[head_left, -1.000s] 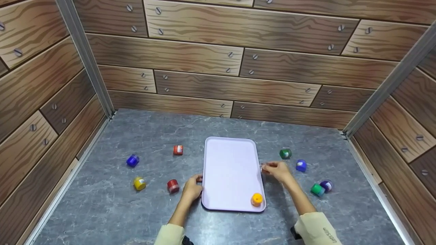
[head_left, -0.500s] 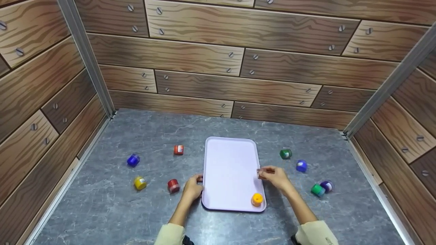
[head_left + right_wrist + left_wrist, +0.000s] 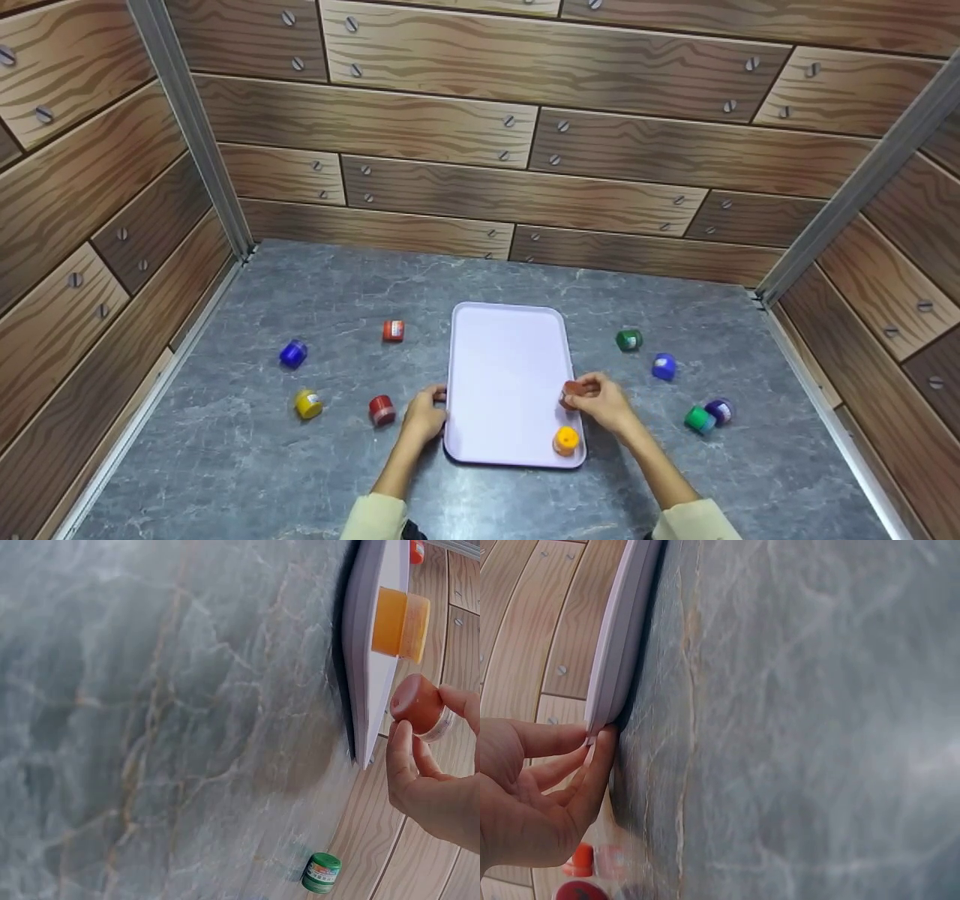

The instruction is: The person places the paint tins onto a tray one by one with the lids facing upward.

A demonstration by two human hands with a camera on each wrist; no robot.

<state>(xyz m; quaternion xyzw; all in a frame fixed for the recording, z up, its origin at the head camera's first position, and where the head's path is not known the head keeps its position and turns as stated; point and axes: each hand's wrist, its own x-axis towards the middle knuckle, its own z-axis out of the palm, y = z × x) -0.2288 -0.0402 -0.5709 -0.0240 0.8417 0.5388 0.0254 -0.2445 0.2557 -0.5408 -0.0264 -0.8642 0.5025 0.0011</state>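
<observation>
A pale lilac tray (image 3: 506, 375) lies on the grey marbled surface. My left hand (image 3: 425, 415) pinches its left rim; in the left wrist view the thumb and fingers meet at the rim's corner (image 3: 600, 701). With its thumb and fingers, my right hand (image 3: 606, 401) grips a small brown paint jar (image 3: 571, 394) over the tray's right side. The right wrist view shows this brown jar (image 3: 417, 703) tilted, its rounded end toward the tray, above the tray's surface. An orange-yellow paint jar (image 3: 566, 440) stands upright in the tray's near right corner, just in front of the brown one.
Left of the tray lie a blue jar (image 3: 293, 353), a yellow jar (image 3: 307, 403), an orange-red jar (image 3: 393, 331) and a dark red jar (image 3: 382, 410). To the right are green jars (image 3: 628, 340), a blue jar (image 3: 664, 366) and a purple jar (image 3: 719, 410). Wood-patterned walls (image 3: 420, 120) enclose the surface.
My right hand has brought the brown jar from beside the tray's right edge over the tray and nearer to the orange-yellow jar. My left hand stays at the rim.
</observation>
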